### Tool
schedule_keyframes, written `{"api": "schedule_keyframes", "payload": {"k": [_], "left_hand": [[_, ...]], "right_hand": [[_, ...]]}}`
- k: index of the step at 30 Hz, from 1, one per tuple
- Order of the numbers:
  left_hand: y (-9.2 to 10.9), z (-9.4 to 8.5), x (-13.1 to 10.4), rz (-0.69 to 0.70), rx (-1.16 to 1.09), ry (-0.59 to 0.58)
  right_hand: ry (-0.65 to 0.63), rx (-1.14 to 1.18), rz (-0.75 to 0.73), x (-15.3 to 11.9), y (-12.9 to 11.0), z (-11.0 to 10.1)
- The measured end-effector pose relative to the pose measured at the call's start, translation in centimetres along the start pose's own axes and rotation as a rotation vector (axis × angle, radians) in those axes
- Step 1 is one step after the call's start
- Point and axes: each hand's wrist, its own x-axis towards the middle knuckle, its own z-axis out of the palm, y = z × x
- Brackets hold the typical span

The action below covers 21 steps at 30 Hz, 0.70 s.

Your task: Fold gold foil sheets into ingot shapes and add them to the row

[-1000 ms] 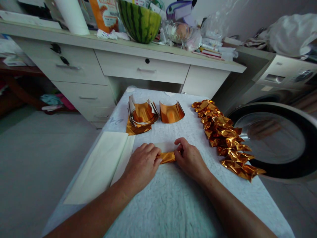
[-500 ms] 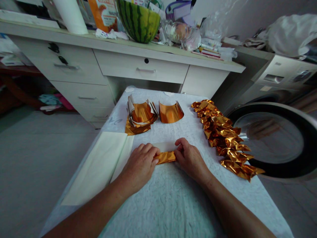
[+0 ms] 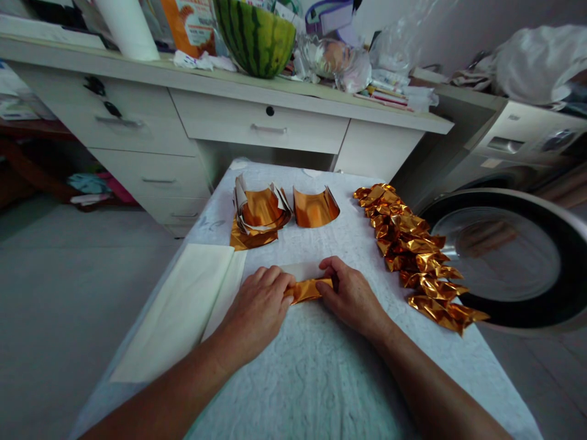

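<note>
A narrow folded strip of gold foil paper lies on the table in front of me, over a pale sheet that shows behind it. My left hand is closed on the strip's left end, thumb in front and fingers on top. At the right end, the thumb of my right hand presses the foil, with the index finger bent above the pale sheet. Beyond my hands stand a curled stack of gold foil sheets and one single curled foil sheet.
Several crumpled, folded gold foil pieces overlap in a row on the right. Cream paper sheets lie at the left edge of the cloth-covered table. A white desk holds a cut watermelon. The washing machine door hangs open at right.
My right thumb has moved slightly left onto the foil strip, and the hand has turned a little. My left hand keeps its grip. The view has shifted slightly.
</note>
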Motion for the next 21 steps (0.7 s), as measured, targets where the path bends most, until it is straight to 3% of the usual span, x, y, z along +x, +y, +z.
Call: {"api": "schedule_keyframes", "payload": {"k": [8,15,21], "left_hand": [[0.5,-0.7,-0.1,0.004,0.065,-0.019],[1.2,-0.1,-1.2,0.06,0.379,-0.067],[2.1,0.6,-2.0,0.086,0.524,-0.048]], "right_hand": [[-0.026,-0.03,0.065,0.4,-0.2,0.2],[-0.022,-0.018,0.082,0.5,-0.4,0.0],[-0.024,-0.019,0.082,0.5,-0.4,0.1]]}}
